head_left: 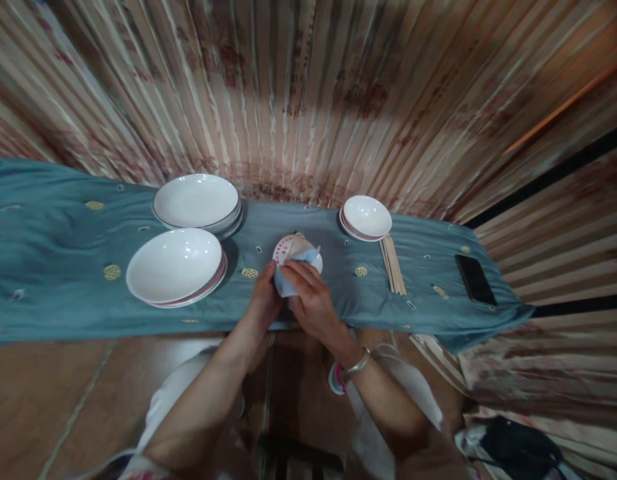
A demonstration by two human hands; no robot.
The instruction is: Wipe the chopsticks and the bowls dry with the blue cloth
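Observation:
Near the front middle of the table, my left hand (265,293) grips the near left side of a small white bowl (287,245) with red marks on it. A light blue cloth (287,288) is bunched under the fingers of my right hand (312,300), which presses it against the bowl. The cloth and my fingers cover much of the bowl, so whether it lies upside down or tilted is hard to tell. My right wrist wears a silver bracelet (359,363).
Stacked large white plates (195,200) and wide bowls (174,267) stand on the left. To the right are small stacked bowls (367,217), wooden chopsticks (392,267) and a black phone (475,280). A teal cloth (78,267) covers the narrow table; curtains (288,100) hang behind.

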